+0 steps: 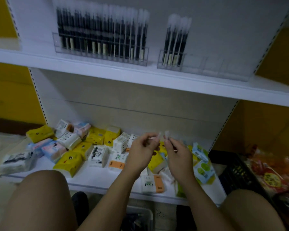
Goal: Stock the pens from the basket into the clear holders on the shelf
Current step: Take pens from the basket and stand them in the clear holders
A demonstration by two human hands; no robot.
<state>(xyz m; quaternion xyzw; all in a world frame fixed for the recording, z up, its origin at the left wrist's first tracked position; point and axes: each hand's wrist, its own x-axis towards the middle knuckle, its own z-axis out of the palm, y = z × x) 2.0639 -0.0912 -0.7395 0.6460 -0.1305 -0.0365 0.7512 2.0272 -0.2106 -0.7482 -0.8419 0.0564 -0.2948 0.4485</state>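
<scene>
Pinched around slim, blurred shapes with frosted tips — left hand point(140, 152) on a pen point(158, 137), right hand point(177, 155) on a second pen point(166, 134), fingers curled, the two tips nearly meeting. Too blurred to tell more of either pen. Both hands raised side by side in front of the lower shelf point(97, 180), over a loose scatter of tissue packs point(68, 161) in yellow, white, blue and orange. Low in view, between two bare knees point(40, 197), a pale basket point(147, 212) with dark pens point(133, 220) inside, partly cut off by the bottom edge. Higher up, on the white upper shelf point(107, 72), two clear holders well apart from the hands: the left holder point(57, 47) packed along its length with stocked pens point(100, 30), dark, upright, frosted caps on top; the right holder point(215, 69) carrying four upright pens point(175, 45) at its left end. Off to the right, a black crate point(233, 170) next to red and orange snack bags point(270, 172).
</scene>
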